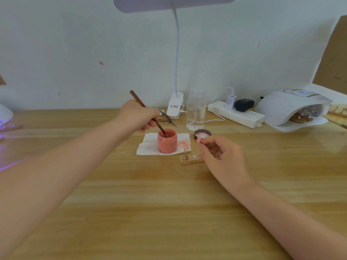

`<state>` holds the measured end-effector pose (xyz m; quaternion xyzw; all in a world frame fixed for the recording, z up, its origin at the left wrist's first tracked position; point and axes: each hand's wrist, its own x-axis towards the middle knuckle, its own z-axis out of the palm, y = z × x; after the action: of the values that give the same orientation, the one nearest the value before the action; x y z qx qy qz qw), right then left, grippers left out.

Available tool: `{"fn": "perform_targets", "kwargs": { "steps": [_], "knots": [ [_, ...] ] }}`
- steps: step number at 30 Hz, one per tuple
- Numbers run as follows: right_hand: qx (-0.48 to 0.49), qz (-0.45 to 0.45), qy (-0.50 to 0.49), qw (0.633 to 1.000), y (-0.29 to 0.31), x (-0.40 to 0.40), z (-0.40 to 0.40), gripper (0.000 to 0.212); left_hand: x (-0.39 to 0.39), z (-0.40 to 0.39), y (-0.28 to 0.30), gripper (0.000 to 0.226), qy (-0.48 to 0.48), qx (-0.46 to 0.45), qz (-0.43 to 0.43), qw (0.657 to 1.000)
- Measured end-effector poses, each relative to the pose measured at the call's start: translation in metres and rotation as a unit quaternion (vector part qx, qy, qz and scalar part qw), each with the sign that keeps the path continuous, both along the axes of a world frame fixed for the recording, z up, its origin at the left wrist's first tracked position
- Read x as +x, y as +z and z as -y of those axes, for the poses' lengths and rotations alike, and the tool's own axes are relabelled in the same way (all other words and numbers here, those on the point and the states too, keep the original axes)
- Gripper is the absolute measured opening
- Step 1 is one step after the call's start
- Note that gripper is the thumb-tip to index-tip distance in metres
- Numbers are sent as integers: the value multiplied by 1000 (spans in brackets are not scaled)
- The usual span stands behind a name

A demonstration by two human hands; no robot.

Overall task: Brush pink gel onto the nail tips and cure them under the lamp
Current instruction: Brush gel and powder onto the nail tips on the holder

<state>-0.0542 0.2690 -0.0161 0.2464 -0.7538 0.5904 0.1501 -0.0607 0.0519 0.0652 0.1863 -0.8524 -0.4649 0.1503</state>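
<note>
Pink gel jar: brush gripped by left hand, dipped inside. Nail tip pinched by right hand at three o'clock. Overloaded bristles, likely drips onto tissue.

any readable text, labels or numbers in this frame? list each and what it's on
None can be read for certain.
Desk lamp clip: dark and orange print, too blurred.
Curing lamp: lit blue display, digits too blurred.
Clear bottle: label at its right edge, too small.
White plug: tiny grey print, unreadable.
</note>
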Motion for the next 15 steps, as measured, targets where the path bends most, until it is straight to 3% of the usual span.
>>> {"fn": "perform_targets", "kwargs": {
  "steps": [6, 15],
  "knots": [
    [10, 0, 3, 1000, 0, 1, -1, 22, 8, 18, -5, 7, 32, 184, 26, 982],
    [14, -4, -3, 1000, 1, 1, -1, 25, 20, 37, -14, 11, 50, 300, 37, 952]
  ]
}}
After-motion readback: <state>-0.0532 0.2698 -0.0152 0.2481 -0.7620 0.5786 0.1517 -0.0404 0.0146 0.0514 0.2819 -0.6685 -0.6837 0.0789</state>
